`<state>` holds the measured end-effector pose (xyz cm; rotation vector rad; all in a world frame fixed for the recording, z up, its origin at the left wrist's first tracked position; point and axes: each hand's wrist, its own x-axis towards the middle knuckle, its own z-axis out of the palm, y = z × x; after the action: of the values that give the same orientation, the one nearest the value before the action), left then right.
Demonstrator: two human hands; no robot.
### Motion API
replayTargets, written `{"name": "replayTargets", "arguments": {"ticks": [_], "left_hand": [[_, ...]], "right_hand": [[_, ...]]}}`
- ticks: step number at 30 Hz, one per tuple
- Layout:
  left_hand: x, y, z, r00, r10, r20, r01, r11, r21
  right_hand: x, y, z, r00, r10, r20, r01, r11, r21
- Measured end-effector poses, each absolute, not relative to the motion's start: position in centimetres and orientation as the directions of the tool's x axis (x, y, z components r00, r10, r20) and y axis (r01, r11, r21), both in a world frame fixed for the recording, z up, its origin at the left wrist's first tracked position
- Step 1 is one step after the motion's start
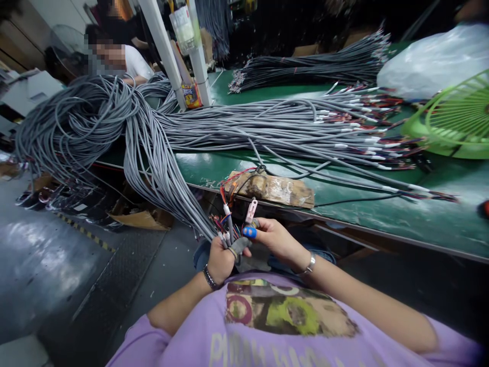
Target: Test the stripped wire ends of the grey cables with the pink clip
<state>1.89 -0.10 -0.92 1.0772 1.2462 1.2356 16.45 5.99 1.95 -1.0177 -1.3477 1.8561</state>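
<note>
My left hand is closed around the ends of several grey cables from the bundle hanging over the table edge. White-wrapped tips and thin coloured wires stick up out of its grip, and a grey finger cover shows on it. Just beside it, my right hand is closed on a small pale pink, flat piece with slots and a hole; its exact kind is unclear. A blue cover wraps one fingertip of that hand. The fingers hide where the piece and wires meet.
A worn wooden block sits at the edge of the green table. Behind it lies a long spread of grey cables. A green fan, a plastic bag and a white post stand around; a co-worker is behind.
</note>
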Motion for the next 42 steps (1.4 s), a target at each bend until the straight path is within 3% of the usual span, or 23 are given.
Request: {"name": "replayTargets", "arguments": {"ticks": [6,11,15,18,22,24,28,31,42], "left_hand": [[2.0,-0.2,-1.0,-0.165,0.985,-0.050,-0.064,0.039,0.997],[1.9,-0.2,-0.6,-0.174,0.983,-0.056,-0.131,0.033,0.991],[2.4,0.1,0.4,-0.151,0.988,-0.043,-0.188,0.014,0.982],[2.9,0.5,0.8,-0.133,0.990,-0.046,-0.195,0.019,0.981],[3.1,1.0,0.7,-0.105,0.990,-0.098,-0.198,0.076,0.977],[3.2,1.1,0.6,-0.089,0.990,-0.107,-0.185,0.089,0.979],[3.3,1.3,0.5,-0.069,0.993,-0.093,-0.157,0.081,0.984],[3.4,1.4,0.5,-0.067,0.994,-0.087,-0.128,0.078,0.989],[3.0,1.0,0.1,-0.104,0.989,-0.106,-0.169,0.087,0.982]], "right_hand": [[16.9,5.9,0.5,-0.534,0.820,-0.206,-0.187,-0.353,-0.917],[18.0,7.3,-1.3,-0.527,0.788,-0.319,-0.400,-0.561,-0.725],[17.6,8.5,-0.6,-0.592,0.721,-0.361,-0.404,-0.653,-0.641],[16.8,8.7,0.3,-0.601,0.748,-0.281,-0.376,-0.576,-0.726],[16.0,8.4,0.5,-0.358,0.925,-0.129,-0.289,-0.241,-0.927],[15.8,8.5,0.1,-0.303,0.945,-0.120,-0.264,-0.204,-0.943],[15.2,9.0,-0.6,-0.408,0.866,-0.289,-0.437,-0.463,-0.771],[14.9,9.3,-0.9,-0.429,0.840,-0.331,-0.541,-0.532,-0.651],[15.4,8.7,-0.5,-0.504,0.790,-0.350,-0.520,-0.600,-0.608]]}}
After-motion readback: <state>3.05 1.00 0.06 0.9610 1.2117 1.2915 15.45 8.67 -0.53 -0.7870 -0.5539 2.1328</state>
